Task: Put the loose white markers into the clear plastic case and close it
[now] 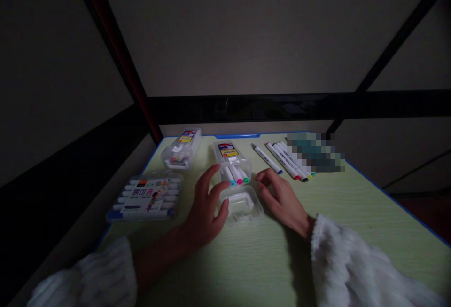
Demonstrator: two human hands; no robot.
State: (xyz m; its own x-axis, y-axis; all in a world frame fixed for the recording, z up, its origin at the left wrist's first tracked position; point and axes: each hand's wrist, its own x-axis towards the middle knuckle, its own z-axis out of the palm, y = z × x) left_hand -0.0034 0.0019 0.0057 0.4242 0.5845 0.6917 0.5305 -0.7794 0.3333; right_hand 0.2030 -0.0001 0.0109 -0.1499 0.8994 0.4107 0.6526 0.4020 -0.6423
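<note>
In the middle of the table lies a clear plastic marker case (237,160), its near end open and its cap (241,205) folded down on the table. Blue, pink and green ends of white markers (239,174) show in the opening. My left hand (206,208) is at the case's left, fingers spread and curved around the cap's left edge; whether the thumb touches it I cannot tell. Across from it, my right hand (283,200) is just right of the cap, fingers loosely bent and apart, with nothing visible in them.
Loose white markers (287,160) lie at the back right, beside a pixelated flat item (315,151). A second clear case (182,149) stands back left. A flat pack of markers (146,197) lies at the left edge of the green table (366,213), below a wall.
</note>
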